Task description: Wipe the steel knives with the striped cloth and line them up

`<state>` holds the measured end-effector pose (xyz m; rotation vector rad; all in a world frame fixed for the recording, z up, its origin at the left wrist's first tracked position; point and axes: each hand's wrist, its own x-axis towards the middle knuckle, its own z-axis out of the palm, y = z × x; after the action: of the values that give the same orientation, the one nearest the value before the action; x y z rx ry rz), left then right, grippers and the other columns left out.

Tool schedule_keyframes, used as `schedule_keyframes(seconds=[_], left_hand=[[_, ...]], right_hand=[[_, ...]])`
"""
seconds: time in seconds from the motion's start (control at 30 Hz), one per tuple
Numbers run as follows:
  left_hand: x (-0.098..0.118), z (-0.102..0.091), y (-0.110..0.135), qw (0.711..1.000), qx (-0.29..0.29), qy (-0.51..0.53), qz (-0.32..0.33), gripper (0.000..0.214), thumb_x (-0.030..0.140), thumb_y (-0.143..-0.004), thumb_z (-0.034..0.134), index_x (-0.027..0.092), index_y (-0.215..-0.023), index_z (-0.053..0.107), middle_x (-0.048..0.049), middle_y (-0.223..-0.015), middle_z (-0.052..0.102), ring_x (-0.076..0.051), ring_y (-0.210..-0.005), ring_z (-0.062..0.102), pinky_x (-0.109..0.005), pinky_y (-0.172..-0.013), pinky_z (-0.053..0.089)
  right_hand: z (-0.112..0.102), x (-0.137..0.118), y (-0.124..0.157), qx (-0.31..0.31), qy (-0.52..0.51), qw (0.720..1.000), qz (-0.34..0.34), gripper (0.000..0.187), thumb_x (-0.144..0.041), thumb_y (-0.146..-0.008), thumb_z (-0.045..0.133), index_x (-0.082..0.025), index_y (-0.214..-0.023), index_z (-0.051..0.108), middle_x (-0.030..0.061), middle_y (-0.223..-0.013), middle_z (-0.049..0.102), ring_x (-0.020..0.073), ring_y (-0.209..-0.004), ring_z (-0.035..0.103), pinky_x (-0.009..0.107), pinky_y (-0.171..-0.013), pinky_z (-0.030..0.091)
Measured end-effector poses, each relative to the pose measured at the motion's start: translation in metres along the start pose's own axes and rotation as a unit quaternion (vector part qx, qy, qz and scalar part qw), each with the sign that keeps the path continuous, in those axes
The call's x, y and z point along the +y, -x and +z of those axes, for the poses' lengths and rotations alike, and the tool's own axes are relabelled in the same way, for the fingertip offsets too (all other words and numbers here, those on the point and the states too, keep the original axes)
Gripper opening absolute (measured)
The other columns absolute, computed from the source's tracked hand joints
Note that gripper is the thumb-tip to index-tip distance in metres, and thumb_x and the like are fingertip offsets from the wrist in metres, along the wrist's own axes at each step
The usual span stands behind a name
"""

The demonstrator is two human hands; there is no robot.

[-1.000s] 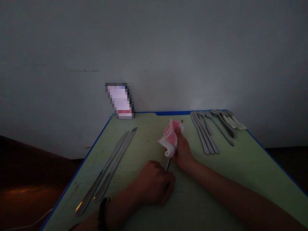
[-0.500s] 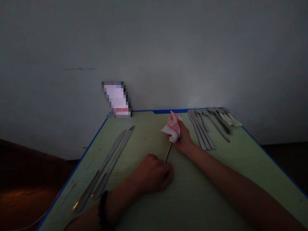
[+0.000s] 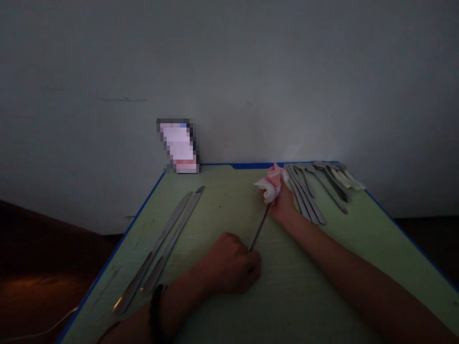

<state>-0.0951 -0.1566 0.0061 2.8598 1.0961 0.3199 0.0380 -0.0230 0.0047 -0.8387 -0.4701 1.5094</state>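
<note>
A dark bracelet (image 3: 155,313) circles the left wrist, close to the near side of the green table (image 3: 215,191), and a pale cable (image 3: 53,329) runs off beside the table's left edge. The left hand (image 3: 233,263) is curled into a fist around the near end of a thin metal utensil (image 3: 258,229). Two knives (image 3: 133,284) lie side by side to the left of that hand, slanting away from the person.

The utensil bridges the gap between the hands, rising from the left fist away and to the right; its bare shaft shows in the middle, and its far end is hidden. The right hand (image 3: 283,203), apart from the left and farther out, grips a bunched pink and white cloth (image 3: 271,184) at the utensil's far part.

Just beyond the right hand lie three metal handles (image 3: 301,193), then spoons (image 3: 328,188) and white-handled pieces (image 3: 347,180) near the far right corner. A blurred phone (image 3: 181,145) stands at the far left corner, before the grey wall (image 3: 229,71).
</note>
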Motion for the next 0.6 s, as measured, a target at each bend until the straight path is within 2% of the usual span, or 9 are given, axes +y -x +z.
schedule_keyframes(seconds=[0.13,0.27,0.33,0.43,0.57,0.6], left_hand=[[-0.003,0.002,-0.001,1.000,0.015,0.003,-0.016,0.020,0.020,-0.077,0.047,0.019,-0.058,0.054,0.0028,-0.044,0.055,-0.012,-0.039,0.051,-0.026,-0.048,0.034],[-0.009,0.004,-0.004,0.998,0.047,-0.017,-0.049,0.020,0.021,-0.076,0.048,0.019,-0.057,0.056,0.0009,-0.047,0.058,-0.013,-0.041,0.054,-0.025,-0.046,0.034],[-0.010,0.004,-0.005,0.996,0.064,-0.024,-0.063,0.019,0.021,-0.074,0.049,0.018,-0.058,0.058,-0.0005,-0.053,0.062,-0.014,-0.044,0.056,-0.025,-0.046,0.035],[-0.007,0.002,-0.005,0.996,0.053,-0.041,-0.061,0.018,0.021,-0.074,0.049,0.018,-0.058,0.057,-0.0007,-0.050,0.061,-0.014,-0.043,0.056,-0.025,-0.046,0.036],[0.004,0.001,-0.003,0.999,0.007,-0.044,-0.008,0.020,0.021,-0.078,0.048,0.018,-0.059,0.055,0.0008,-0.045,0.057,-0.014,-0.040,0.053,-0.027,-0.049,0.039],[0.007,0.001,-0.003,0.999,0.001,-0.044,0.003,0.019,0.021,-0.078,0.047,0.018,-0.060,0.054,0.0008,-0.045,0.057,-0.014,-0.040,0.053,-0.028,-0.050,0.039]], right_hand=[[0.004,0.014,0.026,0.030,0.011,0.999,0.024,0.033,-0.051,-0.076,0.058,-0.019,-0.070,0.056,-0.0040,-0.054,0.054,0.0091,-0.042,0.047,0.021,-0.039,0.040],[0.007,0.032,0.056,-0.024,0.100,0.995,0.013,0.038,-0.056,-0.074,0.057,-0.018,-0.069,0.058,-0.0035,-0.057,0.055,0.0096,-0.048,0.047,0.022,-0.046,0.040],[0.009,0.038,0.063,-0.048,0.141,0.989,-0.002,0.038,-0.056,-0.075,0.056,-0.018,-0.069,0.058,-0.0034,-0.057,0.055,0.0098,-0.050,0.047,0.022,-0.047,0.039],[0.009,0.036,0.053,-0.037,0.141,0.989,-0.009,0.034,-0.052,-0.074,0.057,-0.018,-0.072,0.059,-0.0036,-0.060,0.057,0.0102,-0.053,0.049,0.022,-0.050,0.040],[0.002,0.017,0.015,0.030,0.041,0.999,0.016,0.022,-0.039,-0.072,0.057,-0.018,-0.076,0.058,-0.0034,-0.061,0.058,0.0113,-0.052,0.051,0.022,-0.047,0.042],[0.000,0.012,0.006,0.028,0.034,0.999,0.014,0.020,-0.038,-0.073,0.054,-0.018,-0.076,0.057,-0.0033,-0.061,0.058,0.0110,-0.050,0.050,0.022,-0.046,0.042]])
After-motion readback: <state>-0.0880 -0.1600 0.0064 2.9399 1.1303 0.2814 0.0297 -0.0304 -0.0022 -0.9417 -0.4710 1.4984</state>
